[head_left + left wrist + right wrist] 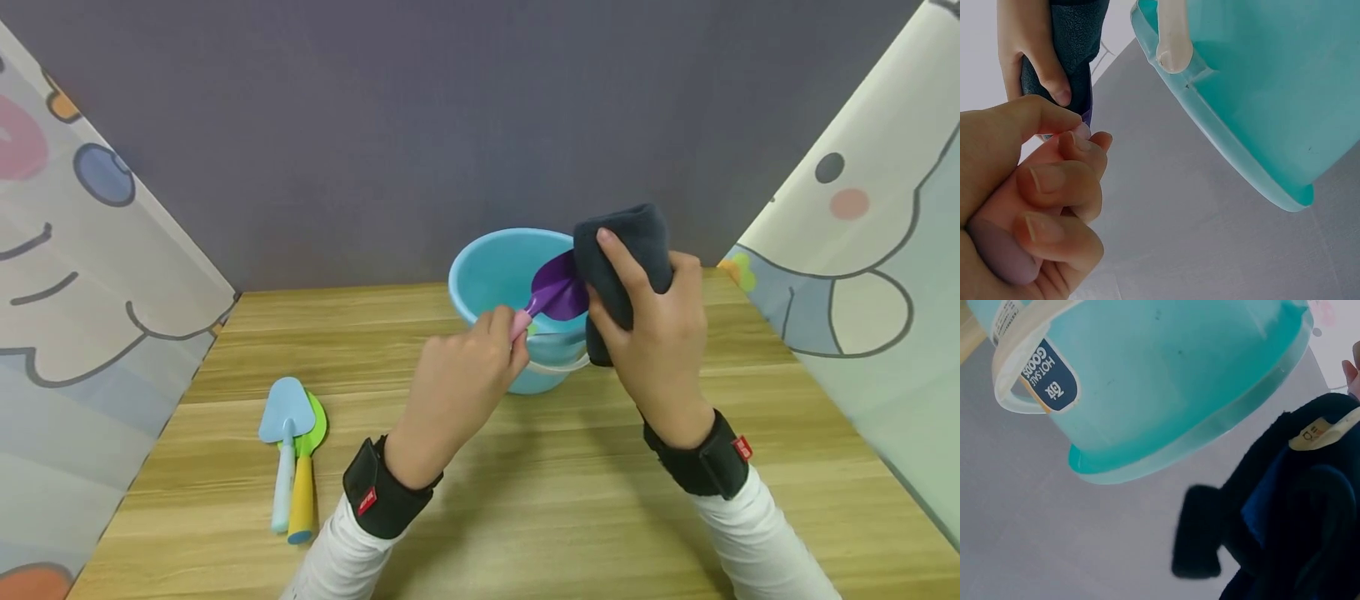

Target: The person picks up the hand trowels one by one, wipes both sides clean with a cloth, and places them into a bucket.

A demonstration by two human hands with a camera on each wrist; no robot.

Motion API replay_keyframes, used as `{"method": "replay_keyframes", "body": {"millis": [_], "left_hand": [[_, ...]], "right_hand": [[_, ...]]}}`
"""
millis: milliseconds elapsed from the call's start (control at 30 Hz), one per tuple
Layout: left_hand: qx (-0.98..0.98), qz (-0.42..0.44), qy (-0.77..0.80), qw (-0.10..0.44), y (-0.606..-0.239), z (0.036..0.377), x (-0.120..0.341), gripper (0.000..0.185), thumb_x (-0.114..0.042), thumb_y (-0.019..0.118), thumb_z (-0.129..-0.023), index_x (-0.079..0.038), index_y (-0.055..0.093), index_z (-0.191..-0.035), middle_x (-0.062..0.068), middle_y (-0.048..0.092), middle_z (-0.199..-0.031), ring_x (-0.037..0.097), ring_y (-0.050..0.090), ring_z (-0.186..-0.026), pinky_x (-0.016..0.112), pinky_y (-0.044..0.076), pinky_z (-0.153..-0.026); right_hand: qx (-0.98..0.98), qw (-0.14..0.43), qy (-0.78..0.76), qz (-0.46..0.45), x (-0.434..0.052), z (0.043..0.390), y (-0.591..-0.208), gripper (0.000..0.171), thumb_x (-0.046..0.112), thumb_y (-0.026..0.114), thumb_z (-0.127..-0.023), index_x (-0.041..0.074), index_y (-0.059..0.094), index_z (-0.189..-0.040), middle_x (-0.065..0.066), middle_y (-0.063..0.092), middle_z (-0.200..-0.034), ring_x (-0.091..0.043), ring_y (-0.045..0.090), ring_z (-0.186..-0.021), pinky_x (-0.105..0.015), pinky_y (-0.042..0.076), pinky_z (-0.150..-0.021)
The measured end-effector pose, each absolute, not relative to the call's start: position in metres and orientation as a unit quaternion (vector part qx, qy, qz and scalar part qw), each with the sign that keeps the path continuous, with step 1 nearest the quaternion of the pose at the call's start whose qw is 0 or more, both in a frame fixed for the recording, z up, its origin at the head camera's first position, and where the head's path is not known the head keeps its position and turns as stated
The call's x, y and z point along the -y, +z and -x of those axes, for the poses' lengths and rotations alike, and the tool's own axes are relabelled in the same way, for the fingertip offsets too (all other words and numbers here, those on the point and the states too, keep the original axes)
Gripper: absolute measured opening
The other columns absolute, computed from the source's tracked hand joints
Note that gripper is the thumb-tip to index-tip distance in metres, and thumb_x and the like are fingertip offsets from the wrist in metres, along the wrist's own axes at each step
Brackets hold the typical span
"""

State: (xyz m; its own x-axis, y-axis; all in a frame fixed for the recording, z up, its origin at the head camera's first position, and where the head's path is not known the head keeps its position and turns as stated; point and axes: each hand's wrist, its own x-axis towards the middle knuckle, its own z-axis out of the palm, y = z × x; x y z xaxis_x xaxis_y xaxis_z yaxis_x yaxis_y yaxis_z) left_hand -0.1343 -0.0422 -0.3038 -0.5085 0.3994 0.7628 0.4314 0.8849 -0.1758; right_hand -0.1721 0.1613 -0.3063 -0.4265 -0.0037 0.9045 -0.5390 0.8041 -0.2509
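Note:
My left hand (468, 375) grips the pink handle (1022, 206) of a toy shovel with a purple blade (558, 287). In the head view the blade is over the near right rim of a light blue bucket (480, 271). My right hand (656, 333) holds a folded dark grey cloth (626, 242) against the right side of the blade, covering part of it. Seen from the left wrist, the right thumb presses on the cloth (1072, 44). The right wrist view shows the cloth (1272, 481) with a pale label, beside the bucket (1166, 381).
On the left of the wooden table (600, 500) lie a light blue toy shovel (285, 417) and a green one with a yellow handle (302, 492), partly overlapping. A grey wall (337, 150) stands behind. Cartoon-printed panels (847, 250) flank both sides.

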Motion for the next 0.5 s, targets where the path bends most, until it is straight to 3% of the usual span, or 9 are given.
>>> {"method": "replay_keyframes", "body": {"millis": [500], "left_hand": [[0.863, 0.24, -0.025, 0.443, -0.3027, 0.1379, 0.0466, 0.029, -0.027, 0.066, -0.098, -0.008, 0.054, -0.079, -0.004, 0.039, -0.058, 0.008, 0.029, -0.041, 0.025, 0.025, -0.036]], "right_hand": [[0.823, 0.495, 0.249, -0.126, -0.1673, 0.1753, -0.3032, 0.052, 0.022, 0.07, -0.095, 0.034, 0.055, -0.143, -0.036, 0.05, -0.116, -0.048, 0.059, -0.095, -0.065, 0.052, -0.072]]}}
